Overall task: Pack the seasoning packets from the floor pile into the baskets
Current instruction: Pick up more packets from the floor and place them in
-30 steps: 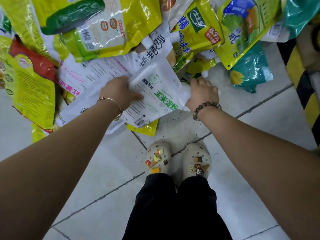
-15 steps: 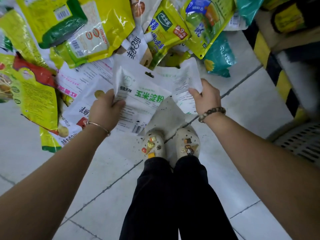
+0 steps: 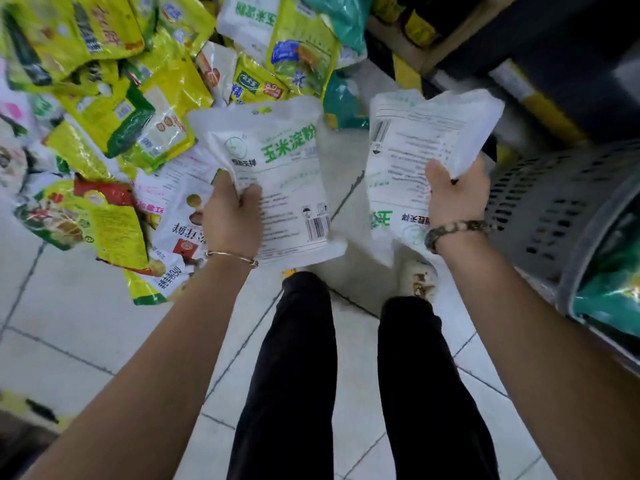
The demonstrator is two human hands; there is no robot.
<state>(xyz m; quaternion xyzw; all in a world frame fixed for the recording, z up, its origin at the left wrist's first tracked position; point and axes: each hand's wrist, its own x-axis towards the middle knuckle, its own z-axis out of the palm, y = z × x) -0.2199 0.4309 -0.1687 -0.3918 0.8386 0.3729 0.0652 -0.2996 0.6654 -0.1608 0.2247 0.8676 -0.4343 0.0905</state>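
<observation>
My left hand grips a white packet with green lettering, held up above the floor. My right hand grips a second white packet of the same kind, turned upside down, close to the grey perforated basket at the right. The floor pile of seasoning packets, mostly yellow and green with some white ones, spreads over the upper left. A teal packet lies inside the basket.
My black trouser legs and a light shoe stand on the white tiled floor below the packets. Yellow-and-black striped edging and dark shelving run along the upper right behind the basket.
Both hands have lifted off the pile, each with its own white packet. The two packets have come apart, and the right one has moved toward the basket, which now fills the right side.
</observation>
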